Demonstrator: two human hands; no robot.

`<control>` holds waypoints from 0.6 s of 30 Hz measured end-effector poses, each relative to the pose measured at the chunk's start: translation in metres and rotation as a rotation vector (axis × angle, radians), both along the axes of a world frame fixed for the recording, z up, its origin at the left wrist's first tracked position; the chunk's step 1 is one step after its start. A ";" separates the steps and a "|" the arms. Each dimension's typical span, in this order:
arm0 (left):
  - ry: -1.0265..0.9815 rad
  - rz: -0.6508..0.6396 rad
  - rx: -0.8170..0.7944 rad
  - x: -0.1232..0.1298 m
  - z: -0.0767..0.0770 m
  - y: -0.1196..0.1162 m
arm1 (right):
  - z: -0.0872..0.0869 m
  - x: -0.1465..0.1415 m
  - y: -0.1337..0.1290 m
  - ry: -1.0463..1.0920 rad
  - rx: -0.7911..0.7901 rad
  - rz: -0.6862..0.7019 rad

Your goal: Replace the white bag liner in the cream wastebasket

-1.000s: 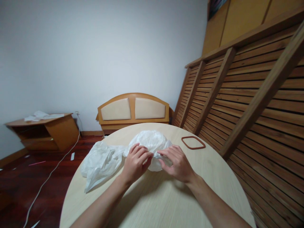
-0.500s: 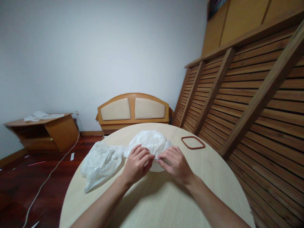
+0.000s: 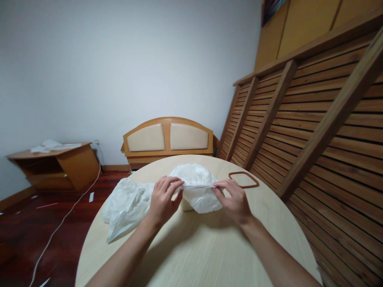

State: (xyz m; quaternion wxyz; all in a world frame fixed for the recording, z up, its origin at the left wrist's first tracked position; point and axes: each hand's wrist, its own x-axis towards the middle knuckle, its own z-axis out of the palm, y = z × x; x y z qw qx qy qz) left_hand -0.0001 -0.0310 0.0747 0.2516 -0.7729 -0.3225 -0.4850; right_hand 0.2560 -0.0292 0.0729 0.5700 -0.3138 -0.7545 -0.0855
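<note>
Hands now wider apart than in the earlier frame: left hand (image 3: 165, 199) has shifted left, right hand (image 3: 235, 199) slightly right, with the white bag (image 3: 196, 175) edge stretched between them instead of bunched at the fingertips. Left hand: closed, thumb and fingers pinching the left end of the edge. Right hand: closed, thumb and fingers pinching the right end. White bag: thin, translucent, wrinkled, over the middle of the round table (image 3: 209, 259); puffed part beyond the edge, loose flap hanging on the near side. Pale object (image 3: 186, 206) partly visible under the flap, beside the left hand; mostly hidden, cannot tell what it is.

Crumpled bag (image 3: 127, 205), also white, lies on the table left of the left hand. Reddish-brown frame (image 3: 250, 186), rounded corners, lies flat on the table past the right hand, which partly covers it in view. Background: headboard (image 3: 167, 137) with two cream panels beyond the table, slatted wooden panel (image 3: 338, 159) at right, low desk (image 3: 72, 165) with white sheets (image 3: 50, 146) at left, pale cable (image 3: 64, 218) across the dark red floor (image 3: 30, 231).
</note>
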 end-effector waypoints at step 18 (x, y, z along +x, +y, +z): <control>-0.422 -0.290 -0.871 -0.003 -0.071 0.046 | -0.015 0.058 0.049 0.736 -0.329 0.002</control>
